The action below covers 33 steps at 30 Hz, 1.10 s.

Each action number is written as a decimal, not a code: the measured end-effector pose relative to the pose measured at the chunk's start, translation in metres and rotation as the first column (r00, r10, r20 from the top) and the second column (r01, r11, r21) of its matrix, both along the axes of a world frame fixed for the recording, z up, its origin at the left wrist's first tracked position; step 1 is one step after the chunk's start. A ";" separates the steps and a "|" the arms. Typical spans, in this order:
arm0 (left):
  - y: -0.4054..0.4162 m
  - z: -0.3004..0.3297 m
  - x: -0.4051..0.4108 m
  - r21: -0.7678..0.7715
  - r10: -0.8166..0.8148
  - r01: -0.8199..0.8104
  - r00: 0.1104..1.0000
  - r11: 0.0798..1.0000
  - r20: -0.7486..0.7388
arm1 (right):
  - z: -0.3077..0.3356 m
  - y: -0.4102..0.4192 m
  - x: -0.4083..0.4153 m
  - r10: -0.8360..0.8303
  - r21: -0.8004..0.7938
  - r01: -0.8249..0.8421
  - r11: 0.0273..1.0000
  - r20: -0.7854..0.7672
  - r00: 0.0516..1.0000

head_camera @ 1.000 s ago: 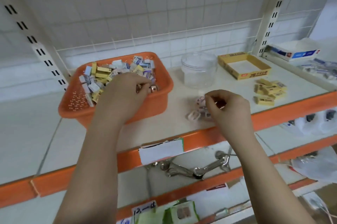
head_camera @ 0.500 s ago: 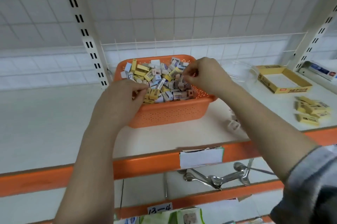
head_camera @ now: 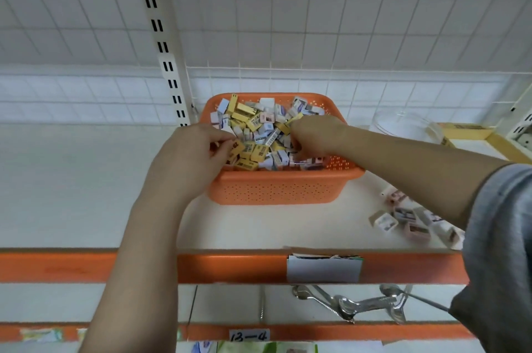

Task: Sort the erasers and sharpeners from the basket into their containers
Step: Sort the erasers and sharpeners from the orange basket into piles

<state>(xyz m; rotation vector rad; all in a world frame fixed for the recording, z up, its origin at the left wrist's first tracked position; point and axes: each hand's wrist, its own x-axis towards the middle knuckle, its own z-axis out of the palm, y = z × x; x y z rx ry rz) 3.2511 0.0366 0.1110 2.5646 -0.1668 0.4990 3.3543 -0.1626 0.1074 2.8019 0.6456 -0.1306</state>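
Head view looks down at the orange basket on the white shelf, full of mixed erasers and sharpeners. Left hand pinches a yellow eraser. Right hand digs in; its grip is hidden. Best to lift one piece cleanly, not spill neighbours.

The left hand covers the near-left corner of the orange basket, so what its curled fingers pinch cannot be told. The right hand digs into the pile, fingertips buried among the small boxes, whose print is too small to read. The right forearm hides part of the loose sharpeners. The clear tub and yellow box are blurred, the box cut off at the right edge.
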 end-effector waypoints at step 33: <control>-0.052 0.016 0.092 0.331 -0.351 0.490 0.847 0.806 -0.400 | 0.004 -0.061 -0.063 -0.378 0.956 0.289 0.040 -0.253 0.891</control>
